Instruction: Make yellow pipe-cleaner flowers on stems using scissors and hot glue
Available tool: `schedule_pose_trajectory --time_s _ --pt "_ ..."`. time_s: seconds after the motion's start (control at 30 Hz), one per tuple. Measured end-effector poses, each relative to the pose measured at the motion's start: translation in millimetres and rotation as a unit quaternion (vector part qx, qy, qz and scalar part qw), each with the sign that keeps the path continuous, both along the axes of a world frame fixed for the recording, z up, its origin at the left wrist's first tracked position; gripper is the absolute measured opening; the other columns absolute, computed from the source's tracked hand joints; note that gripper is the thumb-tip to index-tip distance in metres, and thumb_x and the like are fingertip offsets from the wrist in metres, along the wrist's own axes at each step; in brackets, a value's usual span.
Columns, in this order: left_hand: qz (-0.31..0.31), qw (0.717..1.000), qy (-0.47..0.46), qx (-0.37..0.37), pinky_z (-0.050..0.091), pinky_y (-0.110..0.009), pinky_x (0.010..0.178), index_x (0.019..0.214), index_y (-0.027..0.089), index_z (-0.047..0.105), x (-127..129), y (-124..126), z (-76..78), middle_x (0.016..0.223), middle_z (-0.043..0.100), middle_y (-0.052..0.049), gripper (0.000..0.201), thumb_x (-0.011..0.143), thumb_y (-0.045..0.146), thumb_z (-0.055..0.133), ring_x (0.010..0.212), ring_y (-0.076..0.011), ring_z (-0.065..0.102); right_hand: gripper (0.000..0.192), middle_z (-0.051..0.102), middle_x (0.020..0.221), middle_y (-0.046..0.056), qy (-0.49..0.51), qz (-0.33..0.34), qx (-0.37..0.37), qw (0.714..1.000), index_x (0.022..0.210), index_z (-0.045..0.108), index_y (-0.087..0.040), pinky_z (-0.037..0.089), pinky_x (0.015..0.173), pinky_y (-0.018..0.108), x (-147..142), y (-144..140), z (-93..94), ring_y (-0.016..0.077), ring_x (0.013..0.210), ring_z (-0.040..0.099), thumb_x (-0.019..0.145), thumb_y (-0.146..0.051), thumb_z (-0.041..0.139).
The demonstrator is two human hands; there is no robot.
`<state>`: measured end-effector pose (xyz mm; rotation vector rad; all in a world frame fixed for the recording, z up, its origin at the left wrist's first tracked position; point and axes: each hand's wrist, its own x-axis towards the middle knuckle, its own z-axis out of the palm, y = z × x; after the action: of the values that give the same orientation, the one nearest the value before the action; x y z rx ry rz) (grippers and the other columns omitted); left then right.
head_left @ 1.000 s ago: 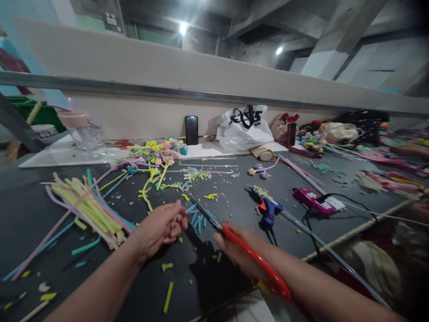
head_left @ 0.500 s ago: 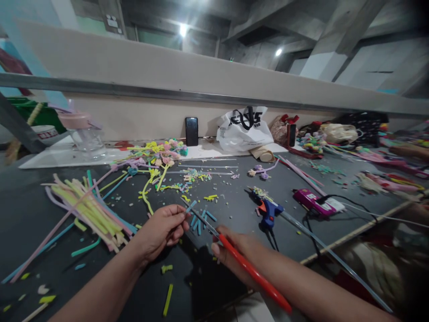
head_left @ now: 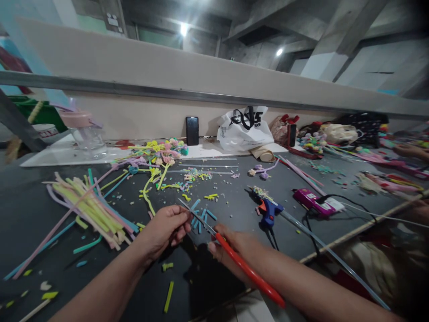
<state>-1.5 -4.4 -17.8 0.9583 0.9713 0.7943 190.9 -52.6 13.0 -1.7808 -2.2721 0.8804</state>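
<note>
Left hand (head_left: 166, 225) pinched a small piece, too small to identify, at the tips of the scissors (head_left: 234, 255). Right hand (head_left: 234, 250) gripped the red scissor handles above the table (head_left: 234, 210), beside blue cut pieces (head_left: 201, 217).

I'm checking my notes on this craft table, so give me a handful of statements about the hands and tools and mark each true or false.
1. The right hand holds red-handled scissors. True.
2. The left hand rests flat and open on the table. False: its fingers are curled near the scissor blades.
3. A blue glue gun lies right of the hands. True.
4. The phone lies flat beside the glue gun. False: it stands against the back wall.
5. A pile of stems lies left of the left hand. True.
</note>
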Motion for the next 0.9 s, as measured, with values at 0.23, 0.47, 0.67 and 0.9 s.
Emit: schedule_pose_trajectory --time_s 0.23,0.47,0.67,0.9 --pt "-0.007 1.0 0.008 0.007 0.025 -0.013 0.032 0.07 0.014 0.054 0 0 -1.8 0.052 0.053 0.003 0.022 0.073 0.035 0.058 0.035 -0.0029 0.037 0.029 0.065 0.07 0.002 -0.046 0.005 0.017 0.999 0.094 0.056 -0.022 0.034 0.051 0.023 0 4 -12.8 0.0155 0.058 0.056 0.081 -0.045 0.045" --pt "-0.012 1.0 0.005 0.012 0.028 -0.013 0.032 0.071 0.014 0.053 -1 1 -4.3 0.054 0.053 0.003 0.018 0.077 0.031 0.054 0.037 -0.0031 0.038 0.027 0.065 0.073 0.002 -0.018 0.024 0.036 0.999 0.096 0.056 -0.022 0.036 0.055 0.023 0 8 -19.4 0.0154 0.062 0.057 0.081 -0.042 0.046" --pt "-0.013 1.0 0.002 0.017 0.029 -0.013 0.032 0.073 0.014 0.053 -1 1 -5.6 0.055 0.054 0.002 0.017 0.077 0.03 0.053 0.037 -0.0035 0.039 0.028 0.065 0.071 0.002 -0.027 0.011 0.011 1.0 0.095 0.055 -0.022 0.034 0.051 0.023 0 4 -8.8 0.0145 0.058 0.056 0.081 -0.044 0.046" --pt "-0.027 0.999 0.01 0.022 0.033 -0.014 0.033 0.067 0.013 0.054 -1 1 -5.1 0.052 0.052 0.001 0.017 0.076 0.028 0.053 0.037 -0.005 0.041 0.024 0.064 0.073 0.002 -0.035 0.018 0.009 0.999 0.092 0.056 -0.023 0.035 0.054 0.023 0 7 -6.7 0.0147 0.061 0.057 0.08 -0.041 0.046"
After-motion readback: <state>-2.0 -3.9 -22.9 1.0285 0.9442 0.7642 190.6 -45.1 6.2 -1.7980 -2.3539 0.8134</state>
